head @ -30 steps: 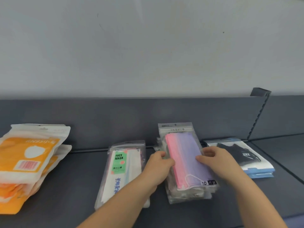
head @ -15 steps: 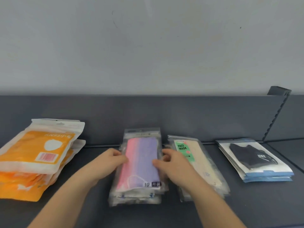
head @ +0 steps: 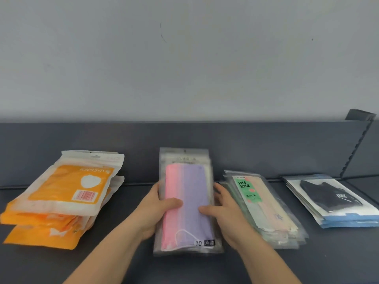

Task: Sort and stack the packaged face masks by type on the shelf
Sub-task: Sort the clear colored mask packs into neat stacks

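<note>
1. The pink stack (head: 187, 201) has been shifted left along the shelf (head: 205, 269) and now lies between the orange stack (head: 67, 193) and the green stack (head: 262, 206).
2. It is clamped at both sides by the left hand (head: 155, 210) and right hand (head: 223, 210).
3. The types are seen separated; only squaring up is judged left.
</note>
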`<act>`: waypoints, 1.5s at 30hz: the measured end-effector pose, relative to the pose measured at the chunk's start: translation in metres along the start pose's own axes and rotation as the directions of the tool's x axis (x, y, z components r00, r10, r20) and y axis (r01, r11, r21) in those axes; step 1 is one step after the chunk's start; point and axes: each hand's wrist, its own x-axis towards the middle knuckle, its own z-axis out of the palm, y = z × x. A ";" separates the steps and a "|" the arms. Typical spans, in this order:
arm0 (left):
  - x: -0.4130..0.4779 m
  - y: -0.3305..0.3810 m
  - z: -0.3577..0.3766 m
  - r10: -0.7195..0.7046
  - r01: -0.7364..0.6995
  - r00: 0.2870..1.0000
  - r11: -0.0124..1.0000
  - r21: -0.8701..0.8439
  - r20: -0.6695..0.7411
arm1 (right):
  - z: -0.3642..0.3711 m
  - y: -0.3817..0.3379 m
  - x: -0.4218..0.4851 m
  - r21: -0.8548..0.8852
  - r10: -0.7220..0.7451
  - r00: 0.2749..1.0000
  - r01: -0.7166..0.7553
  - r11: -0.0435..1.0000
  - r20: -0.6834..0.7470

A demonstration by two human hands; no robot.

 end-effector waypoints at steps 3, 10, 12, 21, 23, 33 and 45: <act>-0.008 0.007 -0.006 0.264 -0.266 0.962 0.964 0.017 0.069 | 0.001 -0.016 -0.009 -0.011 -0.149 0.986 0.150 0.989 0.074; -0.013 0.004 -0.009 0.418 -0.432 0.901 0.892 0.134 0.118 | 0.007 -0.018 -0.023 -0.033 -0.340 0.927 0.349 0.937 0.157; -0.015 0.001 -0.009 0.433 -0.446 0.893 0.886 0.123 0.121 | 0.008 -0.008 -0.026 -0.042 -0.323 0.930 0.335 0.941 0.173; -0.017 0.000 -0.005 0.466 -0.483 0.871 0.871 0.092 0.156 | 0.014 0.004 -0.021 0.040 -0.356 0.931 0.354 0.934 0.077; -0.017 -0.001 -0.008 0.464 -0.486 0.868 0.868 0.105 0.179 | 0.013 0.005 -0.023 0.043 -0.350 0.932 0.348 0.937 0.089; -0.012 -0.005 -0.012 0.371 -0.401 0.908 0.905 0.141 0.196 | 0.009 0.004 -0.020 -0.032 -0.299 0.945 0.306 0.952 0.135; -0.008 0.001 -0.012 -0.120 0.089 0.987 0.962 0.258 0.108 | 0.002 -0.013 -0.009 -0.231 0.034 0.997 -0.016 0.973 0.075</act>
